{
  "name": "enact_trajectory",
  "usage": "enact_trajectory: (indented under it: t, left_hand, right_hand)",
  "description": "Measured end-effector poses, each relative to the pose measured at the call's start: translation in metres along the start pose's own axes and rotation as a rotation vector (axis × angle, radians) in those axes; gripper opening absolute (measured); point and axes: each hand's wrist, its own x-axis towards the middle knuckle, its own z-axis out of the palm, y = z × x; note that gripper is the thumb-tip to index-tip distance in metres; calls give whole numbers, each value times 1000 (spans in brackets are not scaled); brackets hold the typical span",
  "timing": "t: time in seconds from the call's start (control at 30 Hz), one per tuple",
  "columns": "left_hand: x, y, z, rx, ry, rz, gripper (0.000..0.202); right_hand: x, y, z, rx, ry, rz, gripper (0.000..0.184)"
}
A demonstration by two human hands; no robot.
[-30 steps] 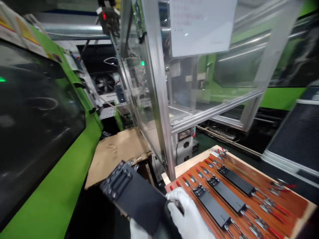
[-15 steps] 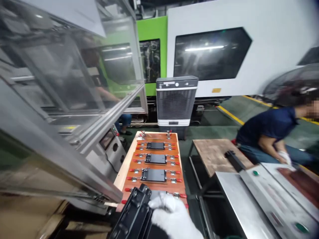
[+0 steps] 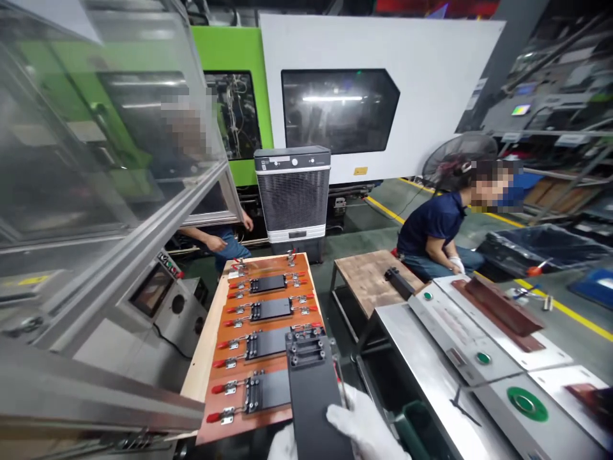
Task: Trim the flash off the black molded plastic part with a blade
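Observation:
A long black plastic part [image 3: 313,390] with a ribbed, screw-studded end stands tilted up in front of me. My right hand [image 3: 366,421], in a white glove, grips its right edge with the thumb across the flat face. At the bottom edge of the view, my gloved left hand [image 3: 282,444] is closed against the part's lower left side; most of that hand is out of the picture. Beyond lies an orange-brown fixture board [image 3: 253,429] with several similar black parts [image 3: 268,391] held between red-handled toggle clamps [image 3: 225,386]. The held part covers some of the clamps on the right.
A metal-framed clear enclosure [image 3: 158,211] rises at left. An air cooler [image 3: 293,198] stands behind the board. To the right are a wooden-topped table [image 3: 357,268] and a steel bench [image 3: 416,358] with green buttons. A seated co-worker [image 3: 433,223] and another person's hand [image 3: 215,243] are beyond.
My view has swung right. The black part has turned from lying slanted at left to flat face toward me, further right. My left hand has come into view at the bottom.

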Motion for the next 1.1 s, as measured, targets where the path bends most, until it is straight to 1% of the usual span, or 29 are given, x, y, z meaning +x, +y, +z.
enact_trajectory:
  t: [0.07, 0.17, 0.2, 0.27, 0.33, 0.4, 0.47, 0.6, 0.67, 0.73, 0.77, 0.83, 0.93, 0.97, 1.03, 1.1]
  left_hand:
    - [11, -6, -2, -43, 3, -38, 51]
    - [36, -10, -3, -158, 56, -75, 69]
    - [45, -10, -1, -165, 78, -76, 71]
    - [63, -6, 6, -105, 101, -84, 69]
    - [79, -3, 16, -42, 108, -116, 61]
    - [93, -1, 30, -25, 124, -131, 56]
    - [105, -1, 46, 7, 140, -100, 52]
    - [128, 2, 81, 147, 192, -70, 47]
    - [140, 7, 96, 248, 212, -20, 46]
    - [150, 14, 111, 315, 208, 14, 46]
    - [154, 18, 118, 309, 208, -1, 47]
    - [162, 24, 130, 226, 236, -86, 48]
    - [172, 26, 142, 116, 288, -195, 51]
    - [174, 25, 144, 115, 303, -208, 51]
    - [179, 17, 148, 140, 290, -198, 49]
    - [182, 5, 153, 147, 228, -182, 49]
  right_hand:
    - [3, 1, -5, -53, 53, -19, 48]
    - [15, 5, -11, -153, 115, 9, 41]
    - [19, 6, -13, -177, 121, 27, 39]
    - [30, 5, -16, -217, 102, 56, 37]
    - [42, -1, -24, -254, 65, 62, 36]
    - [55, -12, -38, -276, 29, 59, 35]
    - [68, -28, -57, -259, -16, 71, 32]
    - [96, -58, -105, -265, -108, 117, 29]
    - [108, -68, -126, -305, -136, 110, 27]
    - [118, -75, -142, -320, -152, 114, 24]
    - [121, -78, -147, -316, -157, 127, 23]
    - [127, -84, -155, -291, -160, 155, 23]
    - [134, -91, -163, -266, -133, 172, 27]
    - [137, -92, -166, -277, -119, 166, 28]
    - [147, -92, -175, -365, -90, 154, 26]
    - [167, -92, -189, -489, -58, 147, 22]
